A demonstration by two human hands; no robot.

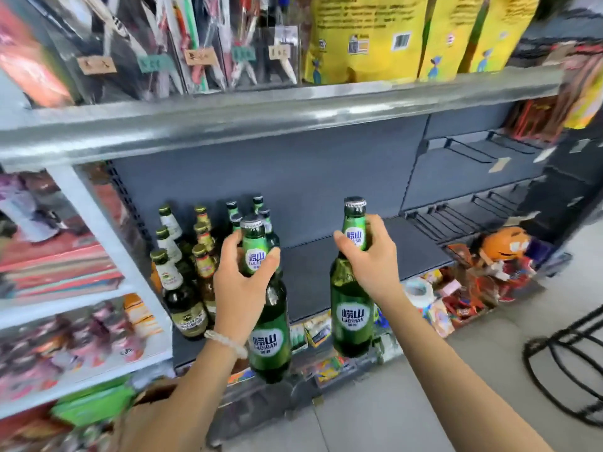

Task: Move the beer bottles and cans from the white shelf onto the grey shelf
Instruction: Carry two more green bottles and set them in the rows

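Bright daylight; edges blurred, wide-angle warp.

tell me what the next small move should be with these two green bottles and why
Probably set the left bottle down first, beside the bottles already standing on the grey shelf. The left hand and right hand each grip a neck, both bottles hang in front of the shelf edge, and bare shelf lies right of the group.
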